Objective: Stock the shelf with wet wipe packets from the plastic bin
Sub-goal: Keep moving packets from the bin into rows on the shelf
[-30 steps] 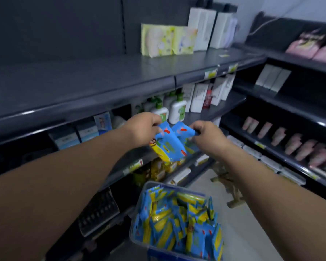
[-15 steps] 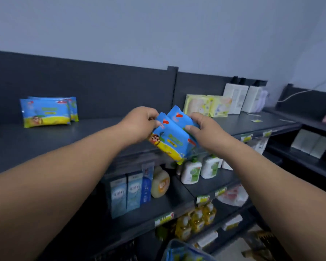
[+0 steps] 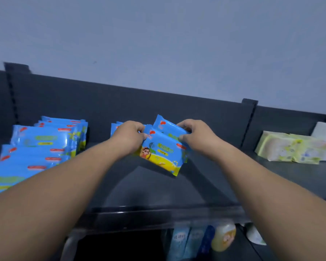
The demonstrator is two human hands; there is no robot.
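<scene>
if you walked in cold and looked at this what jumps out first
First, the small stack of blue and yellow wet wipe packets at centre, gripped between the left hand and the right hand over the dark top shelf. Next, the rows of matching packets already standing on the shelf to the left. Pale yellow-green packs lie further right.

A shop aisle: dark metal shelving [image 3: 158,187] holds rows of identical blue wipe packets [image 3: 43,142], pale green packs [image 3: 288,147], and bottles [image 3: 223,236] on the tier below.
</scene>
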